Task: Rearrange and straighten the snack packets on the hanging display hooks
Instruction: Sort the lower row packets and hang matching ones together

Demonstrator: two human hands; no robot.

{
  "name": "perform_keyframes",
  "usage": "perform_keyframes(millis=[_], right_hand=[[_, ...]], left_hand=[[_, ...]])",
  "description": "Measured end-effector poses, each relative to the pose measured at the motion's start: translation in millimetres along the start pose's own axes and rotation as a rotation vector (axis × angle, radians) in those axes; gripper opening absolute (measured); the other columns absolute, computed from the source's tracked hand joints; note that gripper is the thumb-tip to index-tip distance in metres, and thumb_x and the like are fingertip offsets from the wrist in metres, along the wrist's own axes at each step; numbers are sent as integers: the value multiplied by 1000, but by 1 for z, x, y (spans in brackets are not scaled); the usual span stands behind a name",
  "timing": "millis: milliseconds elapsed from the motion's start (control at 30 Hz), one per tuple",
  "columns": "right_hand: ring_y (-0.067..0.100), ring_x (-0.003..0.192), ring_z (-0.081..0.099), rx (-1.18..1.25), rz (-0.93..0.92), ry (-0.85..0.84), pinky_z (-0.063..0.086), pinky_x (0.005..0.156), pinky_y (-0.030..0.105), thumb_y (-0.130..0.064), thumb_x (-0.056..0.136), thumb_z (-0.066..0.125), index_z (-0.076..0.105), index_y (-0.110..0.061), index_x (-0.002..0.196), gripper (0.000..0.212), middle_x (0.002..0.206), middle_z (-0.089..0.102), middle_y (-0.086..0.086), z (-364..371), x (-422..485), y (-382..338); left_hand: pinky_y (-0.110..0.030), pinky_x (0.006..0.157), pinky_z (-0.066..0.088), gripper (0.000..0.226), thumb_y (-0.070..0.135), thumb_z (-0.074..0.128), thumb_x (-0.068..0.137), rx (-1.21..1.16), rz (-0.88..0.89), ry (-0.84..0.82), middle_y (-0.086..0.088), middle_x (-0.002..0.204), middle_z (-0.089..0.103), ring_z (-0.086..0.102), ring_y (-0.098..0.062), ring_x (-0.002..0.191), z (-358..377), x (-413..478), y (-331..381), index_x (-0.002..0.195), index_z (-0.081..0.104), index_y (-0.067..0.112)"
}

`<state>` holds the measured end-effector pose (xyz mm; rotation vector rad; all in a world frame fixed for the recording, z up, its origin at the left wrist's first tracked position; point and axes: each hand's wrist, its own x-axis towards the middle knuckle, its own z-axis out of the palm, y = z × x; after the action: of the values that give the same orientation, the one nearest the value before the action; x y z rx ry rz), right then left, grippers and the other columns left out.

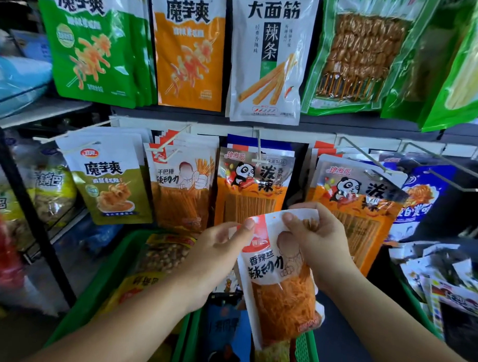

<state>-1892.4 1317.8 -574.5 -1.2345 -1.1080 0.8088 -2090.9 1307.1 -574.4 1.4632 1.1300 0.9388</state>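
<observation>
A white and red snack packet (277, 285) filled with orange shreds hangs in front of me below the lower row of hooks. My left hand (216, 256) pinches its top left corner with thumb and fingers. My right hand (317, 237) pinches the top right edge, which is bent over. Behind the hands hang two orange panda packets (248, 192) (359, 201). To their left hang a stick snack packet (180, 189) and an olive packet (110, 181). A bare wire hook (449, 174) juts out at the right.
An upper row holds green (93, 45), orange (191, 52) and white (269, 57) packets plus green skewer bags (361, 57). Green baskets (101, 279) with more packets stand below my arms. A black shelf post (31, 211) rises at the left. Loose packets (445, 280) pile up at the right.
</observation>
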Motion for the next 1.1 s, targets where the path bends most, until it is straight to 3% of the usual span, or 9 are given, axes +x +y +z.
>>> perform_keyframes(millis=[133,233,367,500,600,767,900,1000,1100], right_hand=[[21,70,72,83,44,18,62,58,35,-11,95,75,71,-17,93,8,77,72,4,4,3,0],[21,64,72,122,76,8,62,60,40,-6,93,75,69,-16,96,12,75,71,4,5,5,-1],[32,82,76,56,123,-27,67,67,45,-6,90,78,70,-21,105,23,98,72,13,0,9,-1],[17,87,73,-132,-9,67,63,70,28,-21,93,78,71,-24,109,18,99,72,6,-16,17,0],[15,83,71,-145,-58,226,59,75,30,-27,95,76,74,-18,99,11,89,75,4,-41,29,-6],[23,65,58,-16,-62,503,51,66,36,-23,97,68,60,-8,76,28,69,61,12,-94,42,-14],[22,81,62,-64,-37,726,55,80,44,-20,96,65,65,-17,99,4,97,71,12,-140,55,-6],[24,91,60,-136,95,701,43,78,33,-21,97,66,62,-8,119,25,109,67,12,-171,69,4],[23,72,57,-244,196,564,48,64,33,-36,82,72,65,1,113,49,93,66,14,-202,93,3]], left_hand=[[-44,100,52,56,83,48,86,7,68,-48,6,102,71,65,-13,97,-1,7,0,111,72,40],[-41,78,55,28,55,61,96,32,117,40,-9,84,73,68,-31,80,4,15,-6,89,73,30],[-17,67,59,15,19,63,102,17,81,181,6,86,81,75,-6,79,6,27,-13,94,75,22],[-37,77,64,13,17,64,101,-17,39,209,5,89,82,79,-12,82,10,37,-26,101,75,23],[-37,76,64,16,15,65,99,-19,67,228,8,88,82,79,-13,82,19,43,-31,97,76,26],[-37,76,64,14,19,63,100,10,186,142,8,91,82,79,-12,85,42,52,-5,101,74,27],[-49,84,63,15,20,60,103,60,260,35,1,96,81,78,-16,90,70,65,23,108,73,23],[-46,87,62,14,19,59,103,106,313,-7,4,95,81,77,-14,91,98,82,39,106,73,23],[-40,95,59,24,35,59,102,188,388,-18,10,109,78,73,-7,104,125,95,51,121,69,23]])
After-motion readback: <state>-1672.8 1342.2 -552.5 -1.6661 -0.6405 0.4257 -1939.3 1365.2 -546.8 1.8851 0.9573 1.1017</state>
